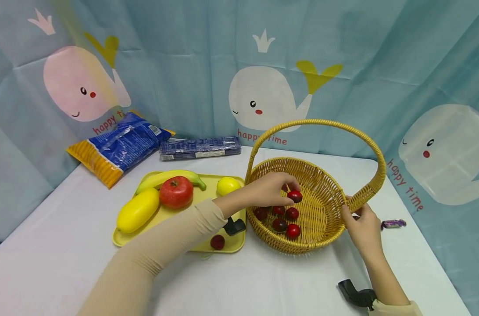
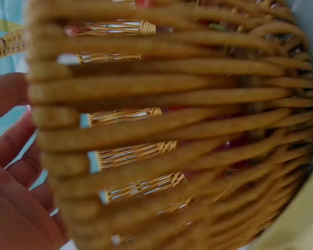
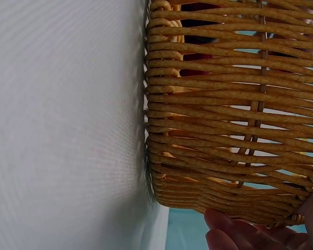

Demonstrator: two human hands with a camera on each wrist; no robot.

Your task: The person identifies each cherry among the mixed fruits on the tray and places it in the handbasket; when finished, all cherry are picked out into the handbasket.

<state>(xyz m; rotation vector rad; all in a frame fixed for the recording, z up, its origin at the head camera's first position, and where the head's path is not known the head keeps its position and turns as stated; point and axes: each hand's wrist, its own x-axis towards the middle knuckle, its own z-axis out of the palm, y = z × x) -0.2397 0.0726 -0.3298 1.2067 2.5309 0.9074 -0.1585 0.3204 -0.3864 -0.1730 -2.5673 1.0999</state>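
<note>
The left hand [image 1: 269,189] reaches over the left rim of a yellow wicker basket [image 1: 322,239] and pinches a shiny red cherry [image 1: 295,196] between thumb and fingers. Below it, several more red cherries [image 1: 293,231] lie on the left part of the basket's floor. On the basket's right side, where the arched handle [image 1: 375,177] meets the rim, the right hand [image 1: 363,226] grips the edge. Its fingers [image 3: 232,229] show against the outer wall in the right wrist view. Weave hides most of the left hand [image 2: 21,182] in the left wrist view.
Left of the basket, a yellow tray [image 1: 200,206] bears a banana [image 1: 160,179], a red apple-like fruit [image 1: 176,192], a yellow oval fruit [image 1: 138,210], a lemon [image 1: 228,186] and a dark-red cherry [image 1: 217,242]. Behind stand a blue snack bag [image 1: 125,142] and blue packet [image 1: 201,148]. A purple-wrapped candy [image 1: 393,224] lies right.
</note>
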